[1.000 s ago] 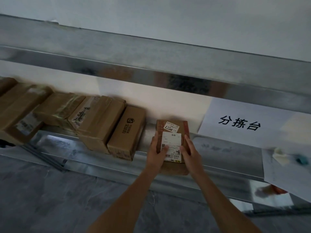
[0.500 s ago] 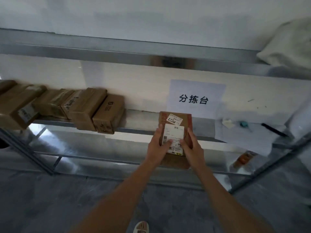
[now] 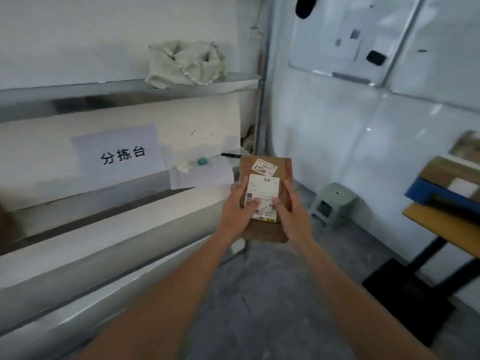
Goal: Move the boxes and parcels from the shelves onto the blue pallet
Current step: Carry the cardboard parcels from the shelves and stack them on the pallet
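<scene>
A small brown cardboard box (image 3: 267, 231) with white shipping labels on top is held in front of me, off the shelves. My left hand (image 3: 237, 211) grips its left side, thumb lying on the label. My right hand (image 3: 292, 214) grips its right side the same way. At the far right edge the blue pallet (image 3: 426, 194) rests on a yellow-topped table (image 3: 439, 222) and carries brown boxes (image 3: 452, 170). The metal shelves (image 3: 109, 211) run along the left.
A paper sign (image 3: 118, 153) with black characters leans on the middle shelf beside loose papers and a pen. A crumpled white cloth (image 3: 185, 63) lies on the upper shelf. A grey-green stool (image 3: 333, 203) stands on the floor by the white wall.
The view has swung right, away from the row of boxes on the shelf, which is out of sight. Both hands carried the box along, and the blue pallet has come into view.
</scene>
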